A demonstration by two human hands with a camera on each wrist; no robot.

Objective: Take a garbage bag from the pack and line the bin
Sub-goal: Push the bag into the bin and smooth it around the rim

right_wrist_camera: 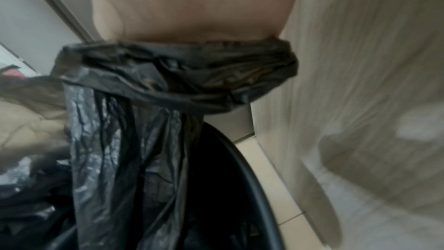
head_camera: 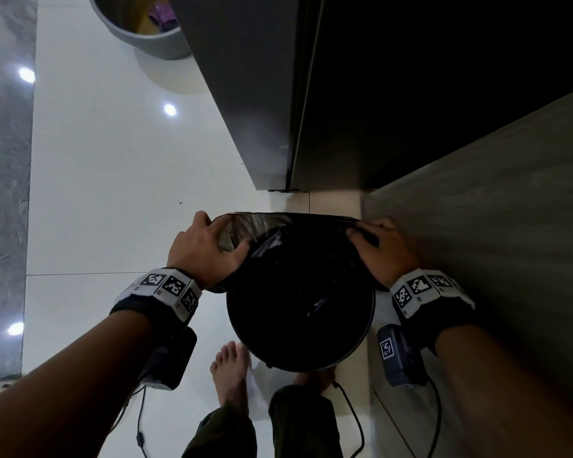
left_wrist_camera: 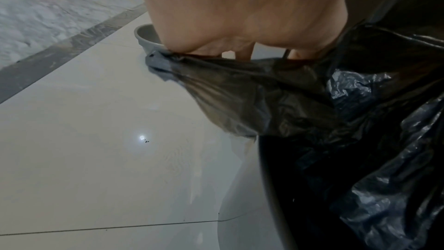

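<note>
A round black bin [head_camera: 361,345] stands on the floor in front of my feet. A black garbage bag [head_camera: 278,226] hangs into it with its mouth stretched wide above the rim. My left hand [head_camera: 209,246] grips the bag's left edge, fingers curled into the opening. My right hand [head_camera: 377,242] grips the right edge. In the left wrist view the bag [left_wrist_camera: 252,90] is pulled taut under my left hand [left_wrist_camera: 240,7] beside the bin's rim [left_wrist_camera: 271,187]. In the right wrist view the bunched bag edge [right_wrist_camera: 177,75] wraps below my right hand [right_wrist_camera: 192,7], above the bin rim [right_wrist_camera: 254,183]. No pack is in view.
A tall dark appliance [head_camera: 278,94] stands just beyond the bin. A wood-grain cabinet side [head_camera: 510,226] runs close on the right. A grey tub [head_camera: 139,31] sits on the glossy white floor [head_camera: 113,193] far left. My bare feet [head_camera: 229,368] are by the bin.
</note>
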